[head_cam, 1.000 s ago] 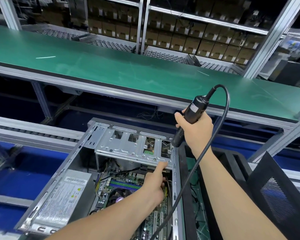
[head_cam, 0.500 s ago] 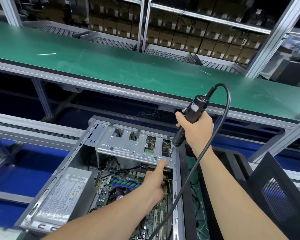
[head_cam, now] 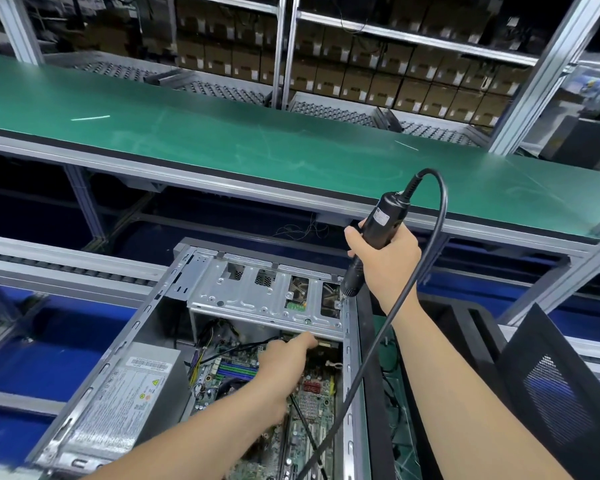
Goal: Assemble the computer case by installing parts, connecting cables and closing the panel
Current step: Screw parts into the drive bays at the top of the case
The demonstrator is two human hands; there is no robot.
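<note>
An open grey computer case (head_cam: 146, 327) lies in front of me with its motherboard (head_cam: 312, 410) showing. Across its far end sits a silver drive cage (head_cam: 250, 299). My right hand (head_cam: 385, 261) grips a black electric screwdriver (head_cam: 383, 220), held nearly upright with its tip on the cage's near right corner. My left hand (head_cam: 281, 362) reaches into the case, index finger stretched out and touching the underside of the cage's front edge. Its other fingers are partly hidden.
A grey power supply (head_cam: 118, 403) fills the case's near left corner. The screwdriver's black cable (head_cam: 440, 209) loops down over the case's right wall. A black perforated panel (head_cam: 561, 393) stands at the right. Beyond are a green conveyor (head_cam: 257, 140) and shelves of cartons (head_cam: 413, 84).
My left hand has slid slightly left and lower along the cage's front edge. My right hand and the screwdriver stay at the same corner.
</note>
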